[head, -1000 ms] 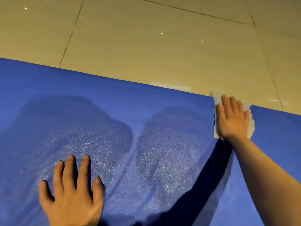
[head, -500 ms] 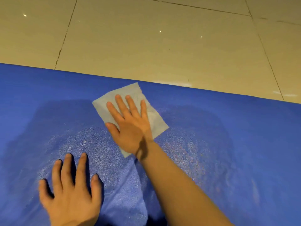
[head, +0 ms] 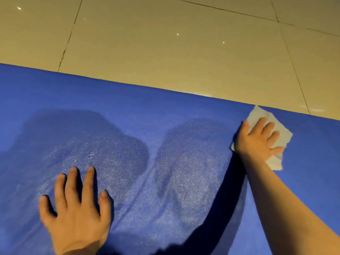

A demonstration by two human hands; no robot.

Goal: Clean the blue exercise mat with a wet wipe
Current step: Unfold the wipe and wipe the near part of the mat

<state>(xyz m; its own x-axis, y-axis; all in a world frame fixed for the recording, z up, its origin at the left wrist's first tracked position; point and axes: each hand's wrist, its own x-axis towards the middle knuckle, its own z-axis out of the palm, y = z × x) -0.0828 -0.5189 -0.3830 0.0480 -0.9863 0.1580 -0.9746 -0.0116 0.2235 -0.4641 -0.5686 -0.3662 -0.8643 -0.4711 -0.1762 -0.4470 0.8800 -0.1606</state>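
Note:
The blue exercise mat (head: 165,107) fills the lower part of the view, with two dark wet patches across its middle. My right hand (head: 257,140) lies flat on a white wet wipe (head: 281,133), pressing it onto the mat near the far edge at the right. The wipe sticks out beyond my fingers and below my palm. My left hand (head: 77,210) rests flat on the mat at the lower left, fingers spread, holding nothing.
Beige floor tiles (head: 165,43) with dark grout lines lie beyond the mat's far edge. My right forearm casts a dark shadow on the mat to its left.
My right hand has swept the wipe from the middle of the mat back to the right, near the far edge. My left hand has stayed in place.

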